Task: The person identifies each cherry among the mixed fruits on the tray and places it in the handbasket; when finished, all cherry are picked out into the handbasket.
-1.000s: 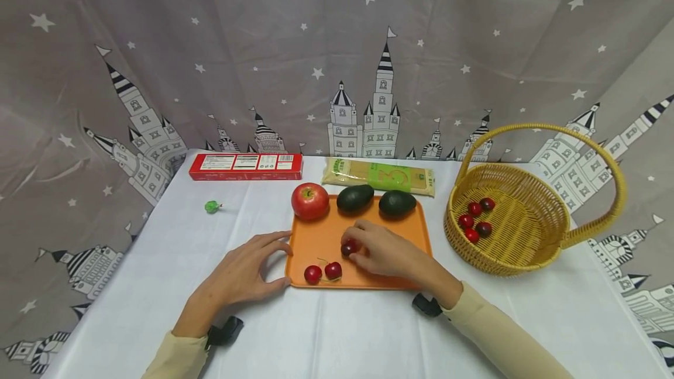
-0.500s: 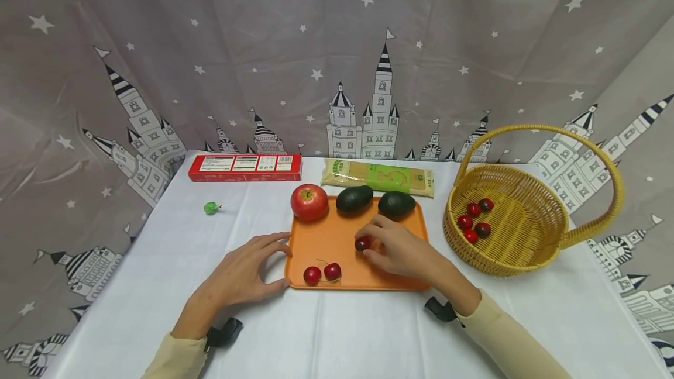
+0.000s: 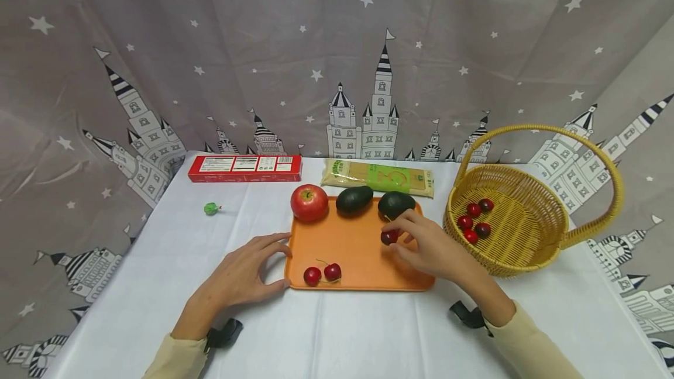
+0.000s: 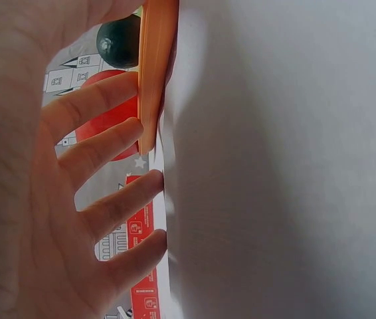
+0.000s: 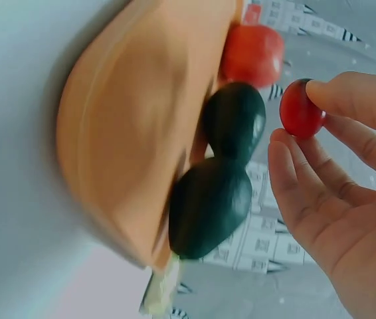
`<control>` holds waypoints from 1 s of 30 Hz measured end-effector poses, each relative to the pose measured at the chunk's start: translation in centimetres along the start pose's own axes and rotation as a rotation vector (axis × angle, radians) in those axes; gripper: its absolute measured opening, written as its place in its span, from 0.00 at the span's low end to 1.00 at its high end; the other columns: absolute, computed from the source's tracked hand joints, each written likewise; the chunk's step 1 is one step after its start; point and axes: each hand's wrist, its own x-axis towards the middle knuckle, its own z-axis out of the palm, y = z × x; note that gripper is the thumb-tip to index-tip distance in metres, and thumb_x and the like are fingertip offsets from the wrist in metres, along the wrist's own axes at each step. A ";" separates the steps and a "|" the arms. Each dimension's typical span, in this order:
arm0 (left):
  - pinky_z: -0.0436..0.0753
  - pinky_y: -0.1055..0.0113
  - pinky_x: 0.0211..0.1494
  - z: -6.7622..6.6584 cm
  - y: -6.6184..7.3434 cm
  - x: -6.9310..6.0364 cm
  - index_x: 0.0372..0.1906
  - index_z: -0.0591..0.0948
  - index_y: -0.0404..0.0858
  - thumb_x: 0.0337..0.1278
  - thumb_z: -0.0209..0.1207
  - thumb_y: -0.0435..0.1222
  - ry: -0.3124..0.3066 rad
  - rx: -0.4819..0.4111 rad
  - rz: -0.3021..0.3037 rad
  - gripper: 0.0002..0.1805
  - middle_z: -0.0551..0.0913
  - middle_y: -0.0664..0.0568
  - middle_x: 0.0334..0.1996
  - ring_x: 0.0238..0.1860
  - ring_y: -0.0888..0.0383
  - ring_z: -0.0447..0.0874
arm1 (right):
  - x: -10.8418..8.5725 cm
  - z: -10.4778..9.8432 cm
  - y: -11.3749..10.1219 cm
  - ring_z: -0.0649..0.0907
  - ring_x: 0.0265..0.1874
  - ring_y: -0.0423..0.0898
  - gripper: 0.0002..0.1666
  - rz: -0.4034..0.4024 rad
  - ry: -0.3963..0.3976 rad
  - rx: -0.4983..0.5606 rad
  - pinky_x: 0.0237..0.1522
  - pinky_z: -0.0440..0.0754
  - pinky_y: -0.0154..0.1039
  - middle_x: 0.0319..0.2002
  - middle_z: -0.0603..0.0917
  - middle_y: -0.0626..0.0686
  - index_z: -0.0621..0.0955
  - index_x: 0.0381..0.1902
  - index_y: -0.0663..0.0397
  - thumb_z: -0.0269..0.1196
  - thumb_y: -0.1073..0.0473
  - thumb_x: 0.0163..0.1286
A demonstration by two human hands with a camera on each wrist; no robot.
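Cherry (image 3: pixel 389 237) hangs above the right part of the orange tray (image 3: pixel 342 238), in front of the right-hand one of two avocados (image 3: pixel 355 200). The right hand (image 3: pixel 429 247) has it in a grip of thumb and forefinger; the right wrist view alone shows it off the tray, with the other fingers apart beneath. From the head, a thin stem points away from the person, toward the avocados; the wrist camera gives the long axis instead, running nearly up and down that view, dark patch at the top.

The left hand (image 3: pixel 239 271) has a released grip, spread along the tray's left edge. Its wrist view shows two fingertips at that edge and two lower ones at the bench (image 3: pixel 358 332). Only the head view includes the basket (image 3: pixel 518 221) with five cherries (image 3: pixel 482 229), plus two loose cherries (image 3: pixel 333 272) on the tray.
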 end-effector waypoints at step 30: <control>0.82 0.38 0.69 -0.1 0.1 0.0 0.55 0.84 0.58 0.52 0.77 0.57 0.004 -0.004 0.012 0.26 0.77 0.52 0.75 0.74 0.46 0.76 | -6.6 -6.3 6.2 0.88 0.39 0.49 0.22 0.082 0.314 -0.153 0.39 0.93 0.49 0.48 0.85 0.52 0.86 0.56 0.53 0.76 0.68 0.65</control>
